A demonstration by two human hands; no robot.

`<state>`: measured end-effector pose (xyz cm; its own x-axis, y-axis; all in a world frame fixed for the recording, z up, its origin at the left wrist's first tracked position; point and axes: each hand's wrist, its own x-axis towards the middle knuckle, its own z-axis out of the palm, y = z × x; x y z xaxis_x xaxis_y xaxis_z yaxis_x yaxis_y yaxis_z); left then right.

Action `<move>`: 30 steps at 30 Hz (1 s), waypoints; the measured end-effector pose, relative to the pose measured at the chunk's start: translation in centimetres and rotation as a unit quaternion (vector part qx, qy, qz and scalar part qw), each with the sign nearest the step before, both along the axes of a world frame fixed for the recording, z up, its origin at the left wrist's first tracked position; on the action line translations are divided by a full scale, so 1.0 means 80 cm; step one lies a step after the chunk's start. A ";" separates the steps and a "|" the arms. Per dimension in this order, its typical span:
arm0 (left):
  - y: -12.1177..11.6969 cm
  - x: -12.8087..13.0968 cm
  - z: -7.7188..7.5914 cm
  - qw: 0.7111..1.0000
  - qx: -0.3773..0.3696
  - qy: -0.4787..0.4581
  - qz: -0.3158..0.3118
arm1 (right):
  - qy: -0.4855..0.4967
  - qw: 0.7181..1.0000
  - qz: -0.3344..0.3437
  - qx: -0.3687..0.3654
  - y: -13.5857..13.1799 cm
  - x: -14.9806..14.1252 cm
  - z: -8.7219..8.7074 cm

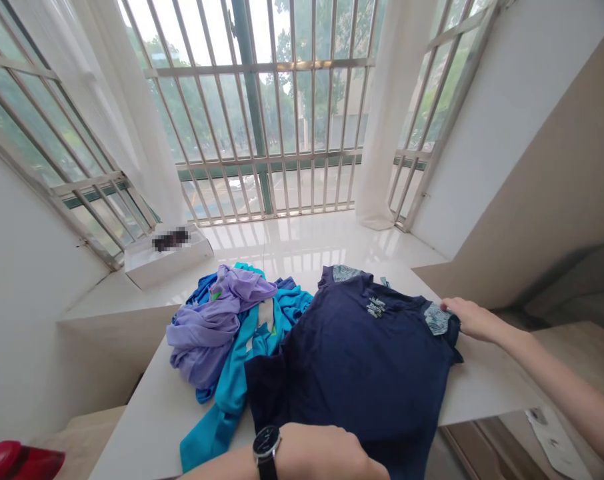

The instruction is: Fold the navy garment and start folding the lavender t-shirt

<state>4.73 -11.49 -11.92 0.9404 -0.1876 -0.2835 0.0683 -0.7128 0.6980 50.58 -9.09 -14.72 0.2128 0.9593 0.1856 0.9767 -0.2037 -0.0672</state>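
A dark navy T-shirt (pixel 367 373) lies spread on the white table, with patterned grey-green shoulder patches and a small printed motif near the neck. My right hand (pixel 475 319) pinches it at the far right shoulder, by the sleeve. My left hand (pixel 327 453), with a black watch (pixel 267 443) on the wrist, is curled over the T-shirt's near part. The lower frame edge cuts off its fingertips, so what they hold is hidden. Left of the T-shirt is a crumpled heap of clothes, with a lavender garment (pixel 207 340) on top of a turquoise garment (pixel 232 380).
A white table (pixel 132 407) adjoins the glossy windowsill (pixel 302 240). On the sill's left stands an open white box (pixel 169 257) with a blurred item. Barred windows and white curtains (pixel 382 120) rise behind. A red object (pixel 22 460) shows at the lower left.
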 end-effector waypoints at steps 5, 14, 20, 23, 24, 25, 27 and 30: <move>0.067 0.036 0.022 0.995 0.072 -0.061 0.023 | -0.034 0.999 0.003 -0.031 -0.011 -0.017 0.001; 0.289 0.153 -0.008 0.891 0.334 -0.022 0.308 | 0.073 0.987 -0.070 -0.121 0.005 -0.083 -0.031; 0.309 0.177 -0.068 0.866 0.356 0.012 0.350 | 0.065 0.975 -0.143 -0.156 0.014 -0.081 -0.088; 0.319 0.159 -0.086 0.829 0.376 0.053 0.410 | 0.077 0.973 -0.141 -0.167 0.051 -0.068 -0.097; 0.325 0.151 -0.089 0.813 0.383 0.070 0.433 | 0.079 0.974 -0.130 -0.166 0.068 -0.065 -0.098; 0.332 0.141 -0.090 0.797 0.389 0.088 0.454 | 0.080 0.976 -0.117 -0.163 0.087 -0.063 -0.099; 0.345 0.119 -0.089 0.768 0.398 0.122 0.486 | 0.079 0.981 -0.089 -0.154 0.126 -0.065 -0.103; 0.356 0.088 -0.086 0.732 0.408 0.165 0.519 | 0.072 0.988 -0.043 -0.131 0.179 -0.082 -0.111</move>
<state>11.76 16.95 -18.78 0.3106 0.9392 -0.1462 0.9387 -0.3273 -0.1084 44.04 5.24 -23.62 0.3017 0.9476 -0.1049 0.9392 -0.3143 -0.1379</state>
